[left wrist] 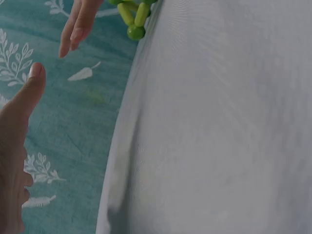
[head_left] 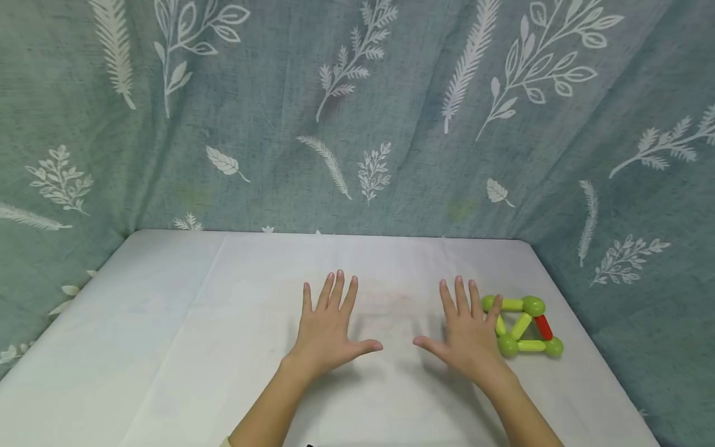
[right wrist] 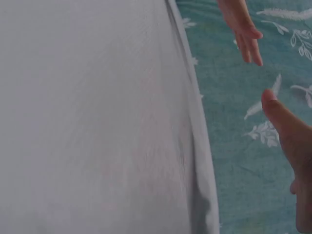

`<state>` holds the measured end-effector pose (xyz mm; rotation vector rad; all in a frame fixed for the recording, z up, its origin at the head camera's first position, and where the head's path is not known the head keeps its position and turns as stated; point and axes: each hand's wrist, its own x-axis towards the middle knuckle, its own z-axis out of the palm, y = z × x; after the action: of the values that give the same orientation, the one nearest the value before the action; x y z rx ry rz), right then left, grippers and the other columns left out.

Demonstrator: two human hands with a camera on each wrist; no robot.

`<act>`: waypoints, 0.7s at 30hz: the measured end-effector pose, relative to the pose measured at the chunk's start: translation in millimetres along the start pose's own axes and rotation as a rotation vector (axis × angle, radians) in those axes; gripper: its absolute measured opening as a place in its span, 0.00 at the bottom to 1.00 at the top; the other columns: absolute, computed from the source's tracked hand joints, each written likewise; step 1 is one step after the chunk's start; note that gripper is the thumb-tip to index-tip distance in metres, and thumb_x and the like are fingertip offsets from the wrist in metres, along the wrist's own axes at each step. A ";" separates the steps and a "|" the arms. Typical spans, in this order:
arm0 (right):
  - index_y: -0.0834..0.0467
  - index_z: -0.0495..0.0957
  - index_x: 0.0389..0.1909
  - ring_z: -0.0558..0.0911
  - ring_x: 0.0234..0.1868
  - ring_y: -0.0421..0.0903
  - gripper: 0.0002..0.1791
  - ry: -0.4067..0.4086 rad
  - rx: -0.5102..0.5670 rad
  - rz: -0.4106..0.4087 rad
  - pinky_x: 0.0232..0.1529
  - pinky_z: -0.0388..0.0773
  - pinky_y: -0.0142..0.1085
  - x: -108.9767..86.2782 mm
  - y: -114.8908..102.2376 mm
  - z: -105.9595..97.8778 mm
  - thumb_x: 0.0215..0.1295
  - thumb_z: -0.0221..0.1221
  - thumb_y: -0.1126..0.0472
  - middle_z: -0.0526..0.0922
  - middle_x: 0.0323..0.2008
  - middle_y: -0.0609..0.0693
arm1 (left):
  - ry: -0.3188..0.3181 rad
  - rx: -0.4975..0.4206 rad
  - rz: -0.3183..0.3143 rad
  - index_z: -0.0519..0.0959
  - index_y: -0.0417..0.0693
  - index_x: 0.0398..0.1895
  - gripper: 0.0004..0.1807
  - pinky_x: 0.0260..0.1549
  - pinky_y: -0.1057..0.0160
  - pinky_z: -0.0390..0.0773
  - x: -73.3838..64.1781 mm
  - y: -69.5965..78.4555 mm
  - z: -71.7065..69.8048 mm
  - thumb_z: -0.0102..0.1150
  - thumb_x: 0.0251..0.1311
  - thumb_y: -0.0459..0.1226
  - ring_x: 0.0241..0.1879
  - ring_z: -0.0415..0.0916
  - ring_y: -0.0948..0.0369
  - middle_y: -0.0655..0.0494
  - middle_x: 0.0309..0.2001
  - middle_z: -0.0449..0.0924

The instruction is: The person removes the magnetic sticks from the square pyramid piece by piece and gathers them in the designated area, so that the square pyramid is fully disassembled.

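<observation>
Hands are lying flat and side by side on the white table (head_left: 167, 347), palms down, fingers straight and slightly spread, thumbs pointing toward each other across a small gap. The left hand (head_left: 329, 326) is gripping nothing, and it is sitting near the table's middle. The right hand (head_left: 466, 332) is likewise spread open and holding nothing; its little finger is reaching the near corner of the green stick-and-ball toy (head_left: 522, 326), though whether it is actually touching the toy or only lying over it I cannot tell.

That toy is resting at about three o'clock from the right hand, close to the table's right edge. It is showing lime-green rods joined by darker green balls into a small framework, with one red rod (head_left: 543, 327) running along its right side between two balls. From the left wrist view, the toy (left wrist: 132, 17) is appearing at twelve o'clock, just beyond the right hand's fingertips (left wrist: 66, 48).

Behind and beside the table, a teal curtain (head_left: 357, 124) printed with white leaves and fern sprigs is hanging as a backdrop. No containers are showing anywhere on the table.
</observation>
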<state>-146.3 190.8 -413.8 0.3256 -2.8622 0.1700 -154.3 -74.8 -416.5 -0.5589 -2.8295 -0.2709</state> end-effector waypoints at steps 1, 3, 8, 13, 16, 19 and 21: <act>0.57 0.48 0.74 0.42 0.73 0.65 0.62 0.003 0.000 0.000 0.61 0.23 0.69 -1.0 2.3 0.3 0.45 0.57 0.24 0.47 0.73 0.64 | 0.001 -0.002 0.004 0.43 0.49 0.75 0.63 0.66 0.36 0.30 0.4 1.8 0.8 0.40 0.42 0.79 0.74 0.36 0.51 0.46 0.75 0.41; 0.57 0.49 0.74 0.42 0.73 0.65 0.62 0.010 -0.002 0.004 0.60 0.20 0.68 -3.4 7.2 0.2 0.45 0.57 0.24 0.47 0.72 0.65 | -0.003 -0.013 0.011 0.44 0.49 0.75 0.64 0.66 0.36 0.30 1.2 6.0 2.6 0.41 0.42 0.79 0.74 0.36 0.51 0.46 0.75 0.41; 0.58 0.51 0.73 0.44 0.72 0.68 0.61 0.030 -0.028 0.024 0.59 0.21 0.70 -11.6 21.8 -1.6 0.45 0.58 0.24 0.49 0.72 0.66 | -0.009 -0.039 0.040 0.44 0.49 0.75 0.64 0.65 0.36 0.31 3.8 19.4 6.9 0.42 0.42 0.79 0.74 0.36 0.51 0.46 0.75 0.41; 0.60 0.52 0.72 0.41 0.71 0.69 0.61 0.044 -0.024 0.036 0.58 0.24 0.72 -19.9 36.0 -5.9 0.46 0.57 0.25 0.50 0.71 0.69 | -0.030 -0.006 0.074 0.43 0.50 0.75 0.63 0.65 0.35 0.34 5.4 32.6 15.0 0.37 0.42 0.80 0.74 0.38 0.51 0.46 0.75 0.41; 0.60 0.52 0.72 0.37 0.72 0.68 0.59 0.065 -0.034 0.041 0.58 0.25 0.73 -23.6 45.0 -9.5 0.48 0.56 0.25 0.50 0.71 0.68 | -0.040 0.009 0.093 0.43 0.50 0.75 0.63 0.66 0.35 0.34 7.5 40.5 20.3 0.35 0.42 0.81 0.74 0.38 0.51 0.46 0.75 0.41; 0.59 0.52 0.72 0.35 0.72 0.66 0.58 0.087 -0.046 0.049 0.58 0.22 0.72 -26.3 54.8 -12.7 0.49 0.56 0.25 0.50 0.71 0.67 | -0.039 -0.004 0.111 0.43 0.51 0.76 0.63 0.66 0.35 0.34 11.6 48.8 22.9 0.37 0.42 0.80 0.74 0.38 0.51 0.47 0.75 0.41; 0.59 0.52 0.73 0.37 0.72 0.67 0.58 0.106 -0.057 0.049 0.58 0.22 0.72 -28.0 61.7 -14.7 0.49 0.56 0.25 0.50 0.71 0.66 | -0.040 0.001 0.130 0.42 0.52 0.76 0.63 0.66 0.36 0.34 15.9 54.4 25.5 0.37 0.42 0.80 0.74 0.37 0.51 0.47 0.75 0.40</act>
<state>-130.9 258.4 -412.4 0.2289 -2.7660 0.1112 -152.2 -13.9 -429.2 -0.7520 -2.8153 -0.2365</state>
